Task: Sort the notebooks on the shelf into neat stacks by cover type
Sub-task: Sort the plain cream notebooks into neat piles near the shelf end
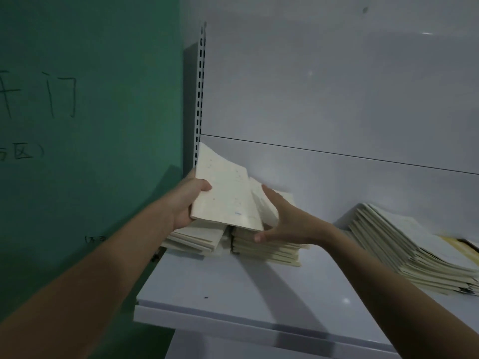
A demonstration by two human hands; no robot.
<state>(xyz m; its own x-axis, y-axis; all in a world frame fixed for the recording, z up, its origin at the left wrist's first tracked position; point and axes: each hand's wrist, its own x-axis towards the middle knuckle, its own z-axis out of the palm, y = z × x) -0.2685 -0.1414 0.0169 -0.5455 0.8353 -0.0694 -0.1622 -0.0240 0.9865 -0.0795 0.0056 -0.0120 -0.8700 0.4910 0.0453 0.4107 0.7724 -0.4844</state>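
While the left hand (185, 200) grips a cream notebook (225, 193), the right hand (281, 218), at its four o'clock, pinches a second notebook (263, 203) above the stacks (261, 248).

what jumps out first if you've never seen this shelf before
Two bare arms reach in from below, and the left hand holds a cream notebook tilted up above two low stacks at the shelf's left end, while the right hand grips more notebooks beside it. A bigger, slumped pile spreads at the right edge. A green wall with dark handwritten characters fills the left side.
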